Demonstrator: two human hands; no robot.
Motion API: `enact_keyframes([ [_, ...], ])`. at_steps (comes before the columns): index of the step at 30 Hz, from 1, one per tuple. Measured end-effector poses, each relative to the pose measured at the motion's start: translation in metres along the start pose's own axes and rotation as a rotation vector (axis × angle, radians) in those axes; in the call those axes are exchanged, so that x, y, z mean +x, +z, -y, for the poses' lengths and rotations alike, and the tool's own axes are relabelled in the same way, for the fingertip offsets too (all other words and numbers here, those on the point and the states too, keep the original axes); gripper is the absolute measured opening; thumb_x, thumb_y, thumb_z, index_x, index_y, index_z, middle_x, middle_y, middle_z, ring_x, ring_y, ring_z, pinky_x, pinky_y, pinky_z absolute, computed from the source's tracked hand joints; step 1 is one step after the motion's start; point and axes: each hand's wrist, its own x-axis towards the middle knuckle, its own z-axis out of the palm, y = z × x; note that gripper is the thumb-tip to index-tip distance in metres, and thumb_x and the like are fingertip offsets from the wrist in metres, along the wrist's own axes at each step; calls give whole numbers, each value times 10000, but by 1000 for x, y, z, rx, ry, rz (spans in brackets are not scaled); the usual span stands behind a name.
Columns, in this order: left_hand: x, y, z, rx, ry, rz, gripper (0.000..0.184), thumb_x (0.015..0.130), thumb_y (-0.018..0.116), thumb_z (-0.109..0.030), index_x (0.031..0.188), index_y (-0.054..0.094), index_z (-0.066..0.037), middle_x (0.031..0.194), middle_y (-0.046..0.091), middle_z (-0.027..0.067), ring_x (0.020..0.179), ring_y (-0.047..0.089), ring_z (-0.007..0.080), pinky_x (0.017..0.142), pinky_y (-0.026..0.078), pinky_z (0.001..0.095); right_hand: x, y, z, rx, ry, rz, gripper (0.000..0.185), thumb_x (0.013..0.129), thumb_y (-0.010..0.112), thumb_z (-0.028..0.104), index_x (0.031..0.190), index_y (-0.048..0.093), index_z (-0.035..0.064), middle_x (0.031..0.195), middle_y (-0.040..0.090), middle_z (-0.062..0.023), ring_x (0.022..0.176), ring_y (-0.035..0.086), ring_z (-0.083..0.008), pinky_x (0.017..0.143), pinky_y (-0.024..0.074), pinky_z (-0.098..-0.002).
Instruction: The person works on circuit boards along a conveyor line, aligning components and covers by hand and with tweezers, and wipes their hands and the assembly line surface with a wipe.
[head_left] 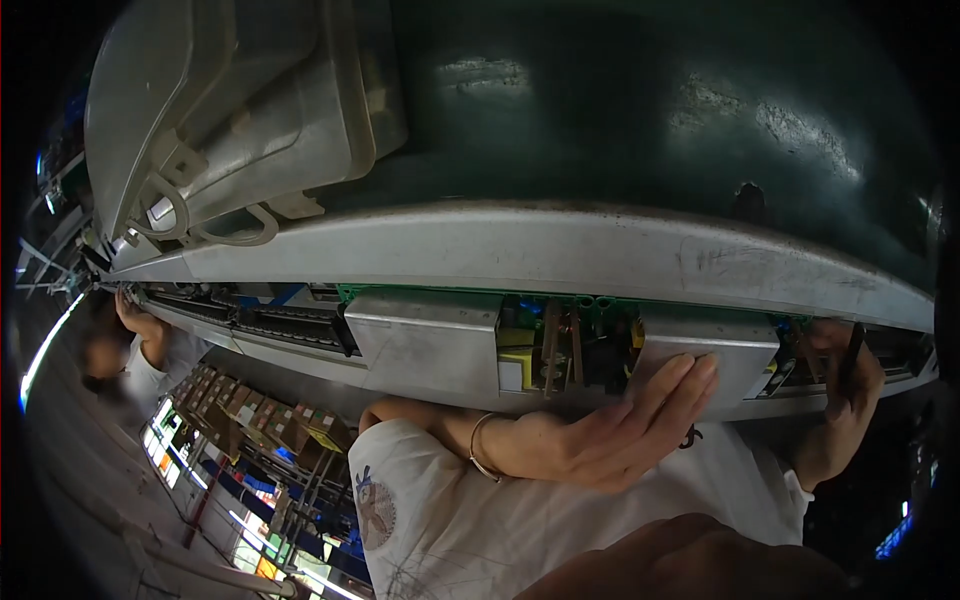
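Centre-left: silvery metal cover (425,338) | centre: exposed electronic components (563,345), likely fragile | centre-right: left hand (622,425), fingers extended, resting on second metal cover (712,348), probably stiff, smooth, best held by its sides | far right: right hand (838,405) pinching dark slim tool (853,355)

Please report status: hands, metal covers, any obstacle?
Left hand against right-side metal cover. Right hand apparently holding slim dark item. Plastic bin apart from both hands.

Stacked cartons (270,415) stand near a cluttered rack (312,485) in a dim workshop, where tube lights (50,345) and bright panes (160,440) glow beyond a scuffed green table (600,120) edged in pale metal.
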Motion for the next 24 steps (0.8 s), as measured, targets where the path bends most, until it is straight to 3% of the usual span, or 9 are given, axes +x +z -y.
enact_keyframes([
  [5, 2, -4, -6, -50, -24, 69, 312, 869, 436, -263, 1055, 664, -158, 1145, 633, -38, 1087, 587, 107, 1084, 186, 376, 11, -12, 15, -177, -68, -50, 628, 686, 723, 471, 986, 571, -60, 878, 592, -78, 793, 550, -121, 712, 413, -231],
  [7, 0, -2, -11, -49, -46, 73, 324, 874, 425, -255, 1071, 653, -137, 1173, 621, -20, 1108, 577, 118, 1092, 173, 384, 21, -27, 21, -294, -82, -51, 497, 738, 709, 373, 962, 570, -48, 864, 584, -62, 760, 526, -93, 690, 394, -219],
  [9, 0, -1, -13, -12, -56, 89, 341, 883, 407, -235, 1121, 621, -116, 1218, 595, 30, 1161, 544, 158, 1104, 155, 390, 31, -37, 28, -519, -175, 52, 255, 761, 682, 128, 919, 560, -29, 838, 567, -39, 708, 474, -64, 644, 363, -201],
  [10, 1, -3, -10, -11, -74, 75, 341, 883, 407, -235, 1121, 621, -116, 1218, 595, 30, 1161, 544, 158, 1104, 155, 390, 33, -33, 33, -536, -188, 57, 255, 761, 682, 128, 919, 560, -29, 838, 567, -39, 708, 474, -64, 644, 363, -201],
  [12, 4, -10, -1, -46, 76, 169, 362, 898, 386, -233, 1172, 579, -96, 1254, 568, 66, 1202, 511, 202, 1116, 132, 398, 35, -15, 48, -490, -272, 2, 224, 711, 693, 1, 891, 561, -23, 793, 558, -23, 690, 468, -61, 628, 346, -181],
  [18, -6, -7, -5, -1, 105, 177, 416, 899, 372, -278, 1206, 527, -44, 1312, 503, 142, 1255, 446, 284, 1120, 136, 424, 51, 45, 89, -575, -151, 374, 291, 620, 783, 18, 802, 558, -7, 730, 515, 2, 676, 463, -50, 599, 343, -181],
  [21, -9, 2, -13, 51, 45, 94, 435, 891, 374, -294, 1212, 519, -39, 1327, 480, 167, 1277, 410, 309, 1117, 153, 420, 60, 52, 88, -670, -253, 436, 298, 593, 806, 37, 758, 559, 10, 693, 505, 15, 632, 455, -40, 552, 334, -183],
  [24, -7, 0, -9, 38, 104, 120, 436, 893, 373, -300, 1213, 518, -43, 1332, 476, 161, 1284, 401, 301, 1118, 146, 421, 71, 48, 86, -627, -152, 469, 301, 580, 822, 68, 733, 566, 24, 635, 494, 31, 581, 445, -32, 504, 322, -184],
])
